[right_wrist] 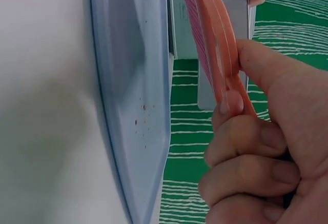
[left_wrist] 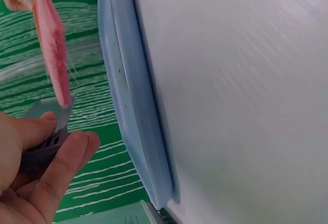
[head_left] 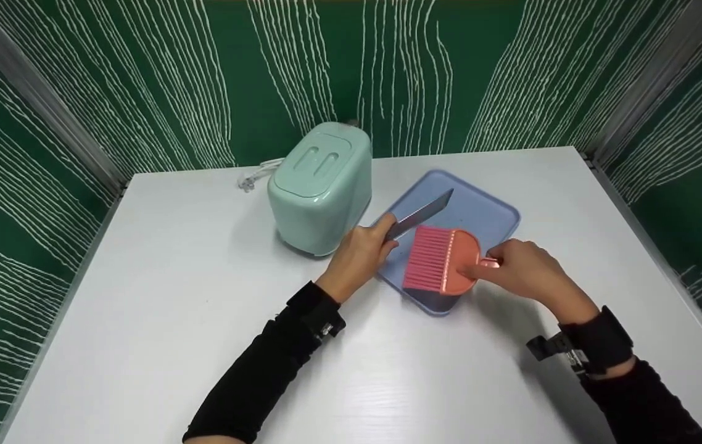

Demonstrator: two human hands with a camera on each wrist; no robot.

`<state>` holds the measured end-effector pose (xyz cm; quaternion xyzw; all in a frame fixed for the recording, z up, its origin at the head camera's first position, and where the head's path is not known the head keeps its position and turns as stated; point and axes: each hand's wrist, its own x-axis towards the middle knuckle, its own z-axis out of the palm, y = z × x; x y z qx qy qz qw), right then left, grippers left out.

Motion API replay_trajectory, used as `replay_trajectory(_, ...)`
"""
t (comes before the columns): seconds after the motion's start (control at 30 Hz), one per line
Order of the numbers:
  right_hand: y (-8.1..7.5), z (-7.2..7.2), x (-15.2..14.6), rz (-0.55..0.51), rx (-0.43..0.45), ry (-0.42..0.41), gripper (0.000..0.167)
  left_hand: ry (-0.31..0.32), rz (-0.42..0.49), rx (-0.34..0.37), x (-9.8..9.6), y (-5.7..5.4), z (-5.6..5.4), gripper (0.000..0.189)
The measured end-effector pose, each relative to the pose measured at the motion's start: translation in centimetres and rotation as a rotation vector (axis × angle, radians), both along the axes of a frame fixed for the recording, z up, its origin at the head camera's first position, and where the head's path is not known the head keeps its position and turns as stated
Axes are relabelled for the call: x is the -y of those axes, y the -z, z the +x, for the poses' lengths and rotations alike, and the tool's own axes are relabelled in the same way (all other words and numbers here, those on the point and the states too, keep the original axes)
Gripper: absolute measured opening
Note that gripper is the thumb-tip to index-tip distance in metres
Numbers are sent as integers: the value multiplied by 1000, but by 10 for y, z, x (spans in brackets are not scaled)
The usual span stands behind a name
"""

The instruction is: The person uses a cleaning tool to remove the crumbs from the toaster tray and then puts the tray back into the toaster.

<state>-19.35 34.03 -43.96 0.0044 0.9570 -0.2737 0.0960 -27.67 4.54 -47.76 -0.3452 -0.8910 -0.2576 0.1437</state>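
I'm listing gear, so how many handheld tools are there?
2: a gray tool in the left hand; a pink-bristled brush in the right hand, above the blue tray.

White tabletop (head_left: 141,296): appliance, cord and tray set toward the rear half.
Surface glossy, faint streaks near front. Mint-green toaster (head_left: 323,191) stands upright near the back edge; pale cord with plug (head_left: 246,183) lies just left of it. Blue tray (head_left: 474,209) lies flat, turned at an angle, right of toaster; contact between them unclear.
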Motion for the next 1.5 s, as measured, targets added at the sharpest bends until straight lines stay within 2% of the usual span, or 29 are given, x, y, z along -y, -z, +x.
replay_trajectory(0.2,-1,1,14,-4,-26,-70,61,8,-10,-24,0,2,0,25)
replay_trajectory(0.4,4,-2,18,-8,-18,-90,62,11,-24,-20,-2,2,1,24)
replay_trajectory(0.73,9,-9,-3,6,-26,3,55,12,-15,-30,-2,2,1,25)
replay_trajectory(0.93,12,-14,-18,51,-28,96,64,21,-1,-24,-1,3,1,27)
replay_trajectory(1.1,12,-14,-25,59,-29,131,65,27,-5,-6,0,2,0,26)
replay_trajectory(1.5,1,-10,-21,61,-167,162,64,10,-2,19,2,4,-2,26)
